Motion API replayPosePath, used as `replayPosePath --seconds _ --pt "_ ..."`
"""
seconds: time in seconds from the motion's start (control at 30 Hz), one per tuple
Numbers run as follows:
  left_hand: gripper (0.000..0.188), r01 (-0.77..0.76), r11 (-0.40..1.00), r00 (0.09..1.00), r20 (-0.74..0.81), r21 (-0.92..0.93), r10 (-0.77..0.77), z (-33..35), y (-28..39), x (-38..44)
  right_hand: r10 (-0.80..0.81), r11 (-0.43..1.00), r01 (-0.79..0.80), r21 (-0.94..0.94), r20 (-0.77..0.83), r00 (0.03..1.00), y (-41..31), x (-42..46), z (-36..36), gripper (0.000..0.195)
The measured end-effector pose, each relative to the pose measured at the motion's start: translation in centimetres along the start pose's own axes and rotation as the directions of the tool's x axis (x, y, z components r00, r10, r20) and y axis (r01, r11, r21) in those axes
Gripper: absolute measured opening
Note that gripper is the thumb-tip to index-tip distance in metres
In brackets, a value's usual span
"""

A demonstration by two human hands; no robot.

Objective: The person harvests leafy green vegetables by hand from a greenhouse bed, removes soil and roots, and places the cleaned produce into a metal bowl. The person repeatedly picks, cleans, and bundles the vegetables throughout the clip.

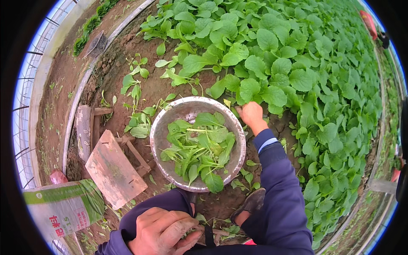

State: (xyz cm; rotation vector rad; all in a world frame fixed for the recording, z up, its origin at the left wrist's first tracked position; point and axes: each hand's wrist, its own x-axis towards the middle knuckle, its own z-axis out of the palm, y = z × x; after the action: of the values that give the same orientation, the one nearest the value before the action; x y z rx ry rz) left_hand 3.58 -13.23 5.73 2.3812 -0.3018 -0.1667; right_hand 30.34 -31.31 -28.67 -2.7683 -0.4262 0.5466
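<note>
My right hand [252,115] reaches to the base of the leafy green plants [274,95] at the edge of the dense bed, just right of the basin; its fingers are partly hidden under leaves, so its grip does not show. My left hand [164,231] is curled above my knee, thumb against the fingers; whether something small lies between them cannot be told. Between my arms and the bed, a round metal basin [156,153] stands on the soil, holding a loose heap of picked greens [199,143].
Left of the basin are a small wooden stool [116,169] with a slanted board top, another stool with a padded seat [83,134], and a printed plastic sack [63,207]. Loose leaves [139,126] lie on the soil. A pale hose or pipe [76,92] curves along the left.
</note>
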Motion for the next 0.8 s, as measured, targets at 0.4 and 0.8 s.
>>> replayPosePath --seconds 0.4,0.8 --pt "0.034 0.156 0.988 0.983 -0.096 -0.022 -0.157 -2.3 0.0 -2.1 -0.190 0.376 0.150 -0.914 0.082 0.978 -4.1 8.2 1.7 0.031" --pt "0.028 0.124 0.990 0.987 -0.098 -0.065 -0.130 -2.6 -0.2 -4.1 -0.108 0.667 -0.025 -0.745 -0.130 0.986 -1.1 8.5 1.5 0.020"
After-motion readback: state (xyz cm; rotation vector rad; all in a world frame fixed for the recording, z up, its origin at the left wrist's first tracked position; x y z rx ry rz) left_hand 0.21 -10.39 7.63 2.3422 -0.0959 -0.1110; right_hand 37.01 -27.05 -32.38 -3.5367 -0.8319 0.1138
